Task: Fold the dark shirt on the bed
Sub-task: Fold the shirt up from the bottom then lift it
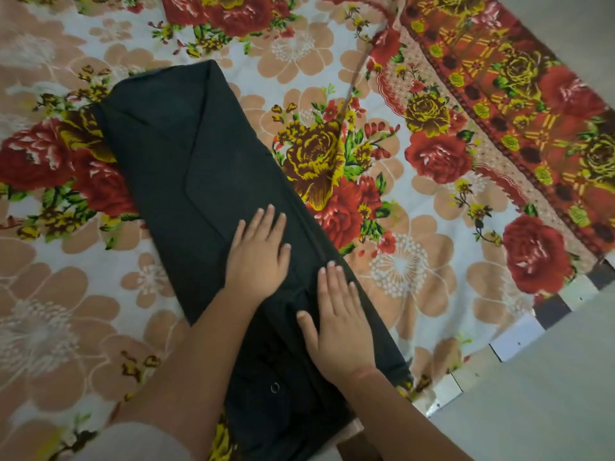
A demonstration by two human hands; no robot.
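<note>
The dark shirt [186,154] lies on the bed as a long narrow strip, its sides folded inward, running from the upper left down to the near edge. A small round button shows near its lower end. My left hand [258,252] rests flat on the middle of the strip, fingers spread. My right hand [339,319] lies flat on the shirt's right edge, a little nearer to me, fingers together and pointing away. Neither hand grips the cloth.
A floral bedsheet [416,267] with red and yellow roses covers the bed. A red patterned border cloth [519,104] runs along the right side. The bed's edge and grey floor [549,377] are at the lower right.
</note>
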